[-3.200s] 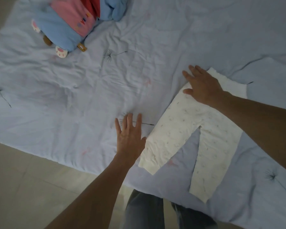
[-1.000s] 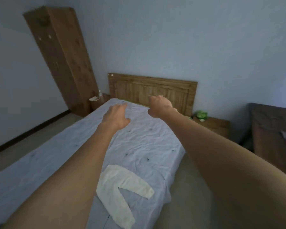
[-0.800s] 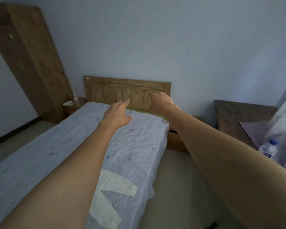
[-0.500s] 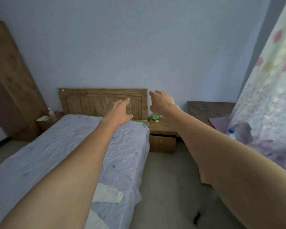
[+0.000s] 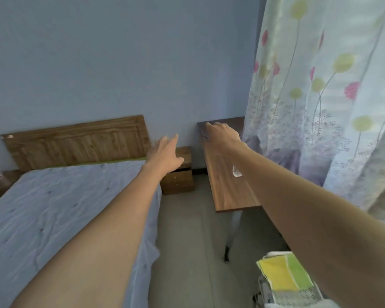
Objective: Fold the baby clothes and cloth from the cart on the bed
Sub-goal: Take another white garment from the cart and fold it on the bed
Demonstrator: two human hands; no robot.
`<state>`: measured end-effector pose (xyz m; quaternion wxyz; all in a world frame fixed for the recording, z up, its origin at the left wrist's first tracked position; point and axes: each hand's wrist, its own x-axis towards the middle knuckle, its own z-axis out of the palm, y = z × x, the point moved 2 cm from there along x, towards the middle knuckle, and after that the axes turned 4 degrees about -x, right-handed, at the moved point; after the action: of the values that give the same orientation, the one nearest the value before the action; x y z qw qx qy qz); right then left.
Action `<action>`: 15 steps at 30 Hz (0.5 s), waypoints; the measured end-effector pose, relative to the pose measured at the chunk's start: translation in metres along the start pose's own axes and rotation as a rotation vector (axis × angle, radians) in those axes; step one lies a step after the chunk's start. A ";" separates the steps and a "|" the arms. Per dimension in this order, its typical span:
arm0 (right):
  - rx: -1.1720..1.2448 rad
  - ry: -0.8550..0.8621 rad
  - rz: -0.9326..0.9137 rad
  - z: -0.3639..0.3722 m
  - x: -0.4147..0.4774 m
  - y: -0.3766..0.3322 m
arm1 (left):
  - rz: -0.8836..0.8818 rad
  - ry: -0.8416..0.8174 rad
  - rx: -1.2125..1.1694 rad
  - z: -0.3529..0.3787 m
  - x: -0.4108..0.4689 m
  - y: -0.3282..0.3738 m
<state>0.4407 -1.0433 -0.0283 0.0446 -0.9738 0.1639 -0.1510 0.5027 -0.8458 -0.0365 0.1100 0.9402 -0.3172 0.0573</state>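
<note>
Bedroom floor (image 5: pixel 187 241): cart (image 5: pixel 263 291) holds yellow-green cloth (image 5: pixel 282 274)

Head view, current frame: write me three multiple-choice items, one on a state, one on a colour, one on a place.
1. The left hand is: A gripping a garment; B open, holding nothing; C curled into a fist.
2. The bed sheet is: A red; B black; C pale blue.
3. The yellow-and-green cloth lies: A on the bed sheet; B in the left hand; C low at the right, off the bed sheet.

Key: B, its fingers stretch out in the air with nothing in them; C, the sheet reads pale blue all over; C, the cloth shows at the lower right, apart from the sheet.
</note>
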 end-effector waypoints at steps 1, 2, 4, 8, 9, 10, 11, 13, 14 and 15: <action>-0.004 0.001 0.033 -0.002 -0.010 0.017 | 0.019 -0.007 -0.003 0.003 0.000 0.015; -0.009 -0.007 0.063 -0.005 -0.020 0.033 | 0.039 -0.016 -0.006 0.007 -0.001 0.030; -0.007 -0.017 0.103 -0.013 -0.042 0.063 | 0.091 -0.023 -0.011 0.013 -0.002 0.061; -0.045 0.017 0.207 -0.035 -0.088 0.117 | 0.203 -0.029 -0.016 0.026 -0.006 0.120; -0.052 0.023 0.230 -0.041 -0.099 0.127 | 0.230 -0.032 -0.015 0.029 -0.006 0.133; -0.065 0.025 0.255 -0.046 -0.110 0.136 | 0.255 -0.036 -0.009 0.032 -0.008 0.146; -0.084 0.035 0.284 -0.051 -0.121 0.144 | 0.283 -0.035 -0.005 0.034 -0.009 0.158; -0.112 0.043 0.349 -0.059 -0.140 0.160 | 0.335 -0.028 0.002 0.036 -0.012 0.181; -0.121 0.051 0.380 -0.063 -0.148 0.168 | 0.359 -0.020 0.003 0.036 -0.014 0.190; -0.134 0.060 0.412 -0.066 -0.157 0.174 | 0.384 -0.007 0.001 0.036 -0.015 0.199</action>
<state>0.2260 -1.1575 -0.0327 0.0047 -0.9155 0.3705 -0.1565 0.3709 -1.0002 -0.0406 0.0956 0.8627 -0.4911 0.0738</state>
